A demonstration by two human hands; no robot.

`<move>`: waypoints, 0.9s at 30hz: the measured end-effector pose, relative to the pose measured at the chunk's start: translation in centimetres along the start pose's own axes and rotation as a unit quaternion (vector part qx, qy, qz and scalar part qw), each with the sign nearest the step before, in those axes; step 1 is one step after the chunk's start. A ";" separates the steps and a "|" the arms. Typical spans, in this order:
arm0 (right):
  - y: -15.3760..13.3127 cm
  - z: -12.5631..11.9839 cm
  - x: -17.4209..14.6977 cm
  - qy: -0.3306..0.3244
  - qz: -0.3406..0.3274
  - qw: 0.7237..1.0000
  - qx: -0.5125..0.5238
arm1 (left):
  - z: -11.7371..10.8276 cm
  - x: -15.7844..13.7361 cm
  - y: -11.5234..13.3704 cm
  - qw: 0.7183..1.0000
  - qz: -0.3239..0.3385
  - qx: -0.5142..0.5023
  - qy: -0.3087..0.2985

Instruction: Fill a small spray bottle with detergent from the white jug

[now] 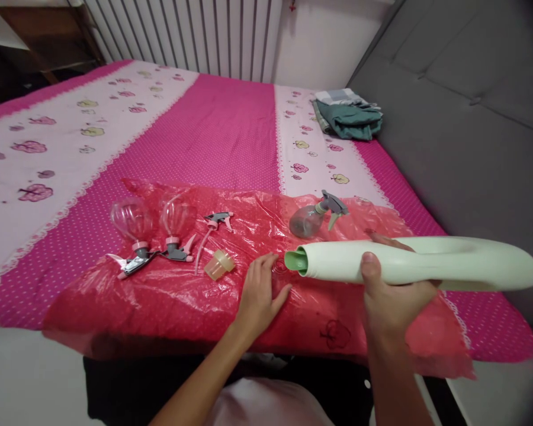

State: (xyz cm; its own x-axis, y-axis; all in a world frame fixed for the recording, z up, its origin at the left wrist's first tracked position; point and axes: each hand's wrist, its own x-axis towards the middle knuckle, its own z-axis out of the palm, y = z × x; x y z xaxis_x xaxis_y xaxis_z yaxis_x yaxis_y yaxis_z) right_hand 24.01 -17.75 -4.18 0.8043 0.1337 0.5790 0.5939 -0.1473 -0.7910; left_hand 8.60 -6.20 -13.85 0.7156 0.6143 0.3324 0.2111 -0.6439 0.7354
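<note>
Your left hand (pixel 257 296) curls around a see-through container (pixel 281 275) near the red sheet's (pixel 231 331) front edge, thumb and fingers parted to its width; your right hand (pixel 393 302) wraps firmly around a pale green jug (pixel 337 260), its mouth just beside that container. Toward the sheet's left edge lie two spray bottles (pixel 132 220), then a loose spray head (pixel 217 220) and yellowish cup (pixel 219 265). The bedspread (pixel 231 130) spreads past the far edge. A grey-topped sprayer (pixel 306 222) lies behind the jug, which crosses the right edge toward the grey padded panel (pixel 453 124).
</note>
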 end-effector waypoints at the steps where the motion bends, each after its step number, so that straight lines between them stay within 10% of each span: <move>1: 0.0 0.0 0.0 0.000 -0.002 1.000 -0.003 | 0.0 0.0 0.0 1.000 0.000 0.001 0.000; 27: 0.7 0.3 0.3 0.011 0.004 1.000 -0.006 | 0.0 0.1 0.0 1.000 0.001 -0.003 0.002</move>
State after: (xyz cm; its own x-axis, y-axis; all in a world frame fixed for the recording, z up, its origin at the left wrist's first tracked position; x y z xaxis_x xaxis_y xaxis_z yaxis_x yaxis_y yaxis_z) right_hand 24.68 -17.55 -4.65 0.8098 0.1116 0.5760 0.5867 -0.1599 -0.7938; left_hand 8.66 -6.16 -13.84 0.7139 0.6142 0.3362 0.2047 -0.6423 0.7386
